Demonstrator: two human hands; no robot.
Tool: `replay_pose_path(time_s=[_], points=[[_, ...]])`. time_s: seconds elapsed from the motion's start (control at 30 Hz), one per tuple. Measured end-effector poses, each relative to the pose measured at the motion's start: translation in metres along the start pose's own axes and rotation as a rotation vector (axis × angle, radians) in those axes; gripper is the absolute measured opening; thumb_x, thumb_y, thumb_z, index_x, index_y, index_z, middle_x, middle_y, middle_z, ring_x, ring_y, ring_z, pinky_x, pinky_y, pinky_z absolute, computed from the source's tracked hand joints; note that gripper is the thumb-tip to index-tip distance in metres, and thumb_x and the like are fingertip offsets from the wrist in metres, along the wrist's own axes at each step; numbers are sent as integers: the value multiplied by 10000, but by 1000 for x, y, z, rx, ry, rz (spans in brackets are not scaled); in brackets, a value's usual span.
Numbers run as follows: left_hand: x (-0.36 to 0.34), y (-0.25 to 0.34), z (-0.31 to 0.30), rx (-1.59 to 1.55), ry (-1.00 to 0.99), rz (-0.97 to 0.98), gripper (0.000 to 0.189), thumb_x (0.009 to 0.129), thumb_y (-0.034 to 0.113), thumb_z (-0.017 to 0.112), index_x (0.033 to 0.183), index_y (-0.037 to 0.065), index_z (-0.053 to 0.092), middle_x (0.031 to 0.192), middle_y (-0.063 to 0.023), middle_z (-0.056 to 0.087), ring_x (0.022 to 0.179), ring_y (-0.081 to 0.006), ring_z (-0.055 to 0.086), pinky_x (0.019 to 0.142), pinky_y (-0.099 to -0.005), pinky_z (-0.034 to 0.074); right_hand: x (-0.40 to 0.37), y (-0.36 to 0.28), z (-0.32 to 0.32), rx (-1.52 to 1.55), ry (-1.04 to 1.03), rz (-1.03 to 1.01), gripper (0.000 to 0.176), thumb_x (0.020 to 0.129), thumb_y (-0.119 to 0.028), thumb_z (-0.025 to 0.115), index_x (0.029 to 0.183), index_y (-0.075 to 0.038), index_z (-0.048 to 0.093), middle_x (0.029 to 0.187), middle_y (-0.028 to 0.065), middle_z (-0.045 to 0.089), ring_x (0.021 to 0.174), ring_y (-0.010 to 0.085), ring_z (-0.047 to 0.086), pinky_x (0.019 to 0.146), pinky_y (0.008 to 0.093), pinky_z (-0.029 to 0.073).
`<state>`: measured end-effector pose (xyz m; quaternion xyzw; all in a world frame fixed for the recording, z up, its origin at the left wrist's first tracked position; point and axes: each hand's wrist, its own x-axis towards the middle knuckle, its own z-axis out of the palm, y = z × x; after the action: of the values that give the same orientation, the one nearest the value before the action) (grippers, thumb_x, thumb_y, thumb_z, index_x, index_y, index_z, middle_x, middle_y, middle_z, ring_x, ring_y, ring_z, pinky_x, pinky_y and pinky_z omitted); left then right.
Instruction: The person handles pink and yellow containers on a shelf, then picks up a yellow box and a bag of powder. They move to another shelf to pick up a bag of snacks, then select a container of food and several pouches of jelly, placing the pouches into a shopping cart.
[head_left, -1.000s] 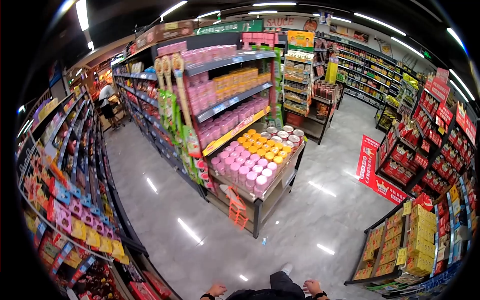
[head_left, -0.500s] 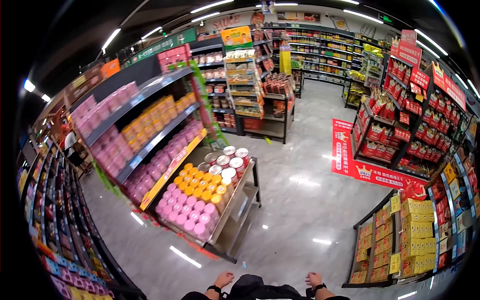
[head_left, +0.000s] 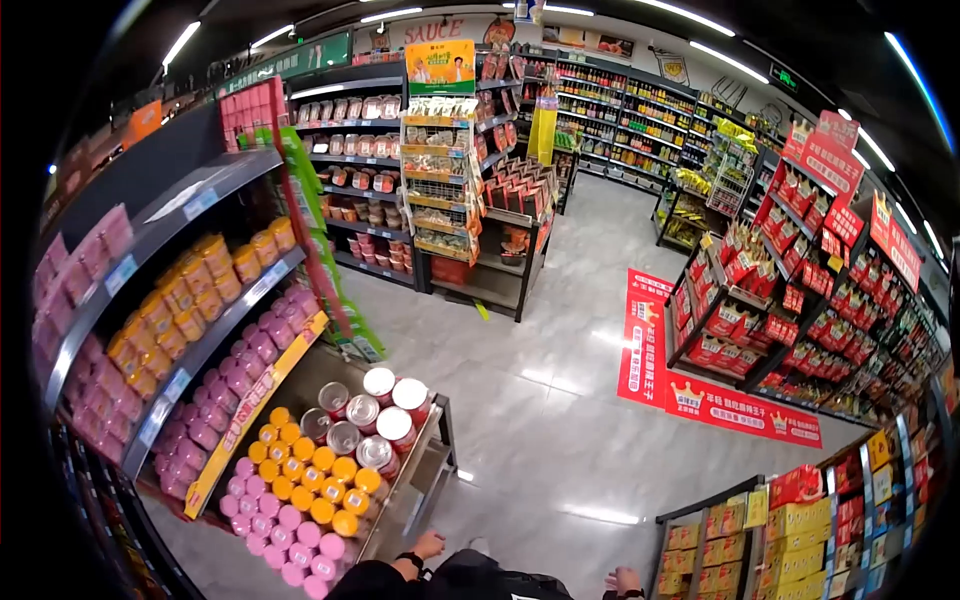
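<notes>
Left hand: at 6 o'clock, bare, half-open, fingers loosely bent; the hand (head_left: 430,545) is near the display stand (head_left: 408,484).
Right hand: at 5 o'clock, part-open, near the yellow boxes (head_left: 798,535) at 4; the hand (head_left: 624,581) is partly cut off by the lower edge.
Display stand: at 7 to 8, carrying pink-lidded jars (head_left: 289,518), orange-lidded jars (head_left: 312,480) beyond them, then metal-topped cans (head_left: 362,411).
Red packets: at 3, on racks (head_left: 735,318).
</notes>
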<state>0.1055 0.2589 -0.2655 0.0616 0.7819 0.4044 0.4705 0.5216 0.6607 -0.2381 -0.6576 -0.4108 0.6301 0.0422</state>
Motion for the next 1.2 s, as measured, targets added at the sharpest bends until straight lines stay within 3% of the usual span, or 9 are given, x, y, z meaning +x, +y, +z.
replay_pose_path(time_s=[0.2, 0.3, 0.4, 0.63, 0.77, 0.8, 0.83, 0.93, 1.2], points=[[87, 112, -23, 173, -31, 44, 333, 842, 95, 638, 1161, 1, 642, 870, -127, 734, 700, -197, 702, 614, -333, 546, 44, -137, 90, 77, 2, -198, 346, 944, -204, 535, 1229, -8, 532, 998, 147, 650, 781, 291, 702, 639, 393, 566], [124, 165, -27, 208, -21, 124, 360, 843, 188, 648, 1161, 19, 646, 895, -108, 727, 747, -183, 688, 671, -334, 540, 90, -159, 115, -145, -116, -209, 360, 936, -185, 536, 1250, -8, 530, 1001, 148, 657, 776, 280, 702, 628, 390, 567], [170, 187, -25, 104, -16, 116, 365, 852, 221, 647, 1154, 17, 645, 921, -102, 723, 761, -177, 675, 679, -324, 533, 137, -184, 122, -438, -321, -209, 429, 886, -361, 588, 1199, -73, 645, 1001, 136, 666, 924, 266, 618, 764, 465, 508], [256, 280, -26, 96, -65, 36, 383, 896, 223, 646, 1215, 11, 632, 954, -97, 714, 849, -163, 677, 726, -292, 524, 291, -313, 152, -476, -388, -26, 336, 932, -278, 519, 1165, -50, 603, 1017, 144, 665, 834, 300, 668, 667, 436, 543], [285, 355, -42, -165, 199, 79, 326, 886, 180, 649, 1157, -1, 644, 924, -109, 712, 762, -187, 678, 718, -316, 545, 423, -389, 203, -300, -417, 99, 287, 959, -230, 480, 1146, -37, 579, 1026, 149, 665, 783, 319, 697, 612, 420, 563], [293, 368, -49, -206, 217, 84, 332, 888, 183, 651, 1161, -4, 640, 933, -112, 710, 764, -188, 675, 725, -317, 544, 444, -407, 223, -748, -593, -420, 278, 973, -253, 443, 1103, -53, 586, 1032, 147, 662, 792, 338, 688, 593, 458, 552], [302, 379, -56, -214, 204, 89, 341, 889, 184, 656, 1174, -1, 633, 937, -110, 704, 795, -189, 673, 745, -317, 543, 419, -465, 264, -326, -368, 85, 271, 955, -236, 463, 1112, -45, 575, 1037, 141, 659, 804, 327, 683, 572, 489, 539], [333, 409, -81, -125, 244, 63, 350, 890, 190, 665, 1187, 9, 628, 935, -91, 694, 807, -183, 659, 741, -315, 532, 377, -588, 366, -321, -325, -207, 284, 895, -169, 551, 1127, -8, 588, 884, 136, 675, 639, 242, 670, 492, 345, 517], [475, 472, -226, -329, 224, 38, 375, 876, 200, 663, 1197, 13, 617, 845, -84, 671, 761, -171, 645, 696, -317, 517, 362, -738, 569, -468, -524, -412, 322, 896, -195, 577, 1167, -26, 611, 953, 99, 680, 707, 212, 685, 574, 328, 532]])
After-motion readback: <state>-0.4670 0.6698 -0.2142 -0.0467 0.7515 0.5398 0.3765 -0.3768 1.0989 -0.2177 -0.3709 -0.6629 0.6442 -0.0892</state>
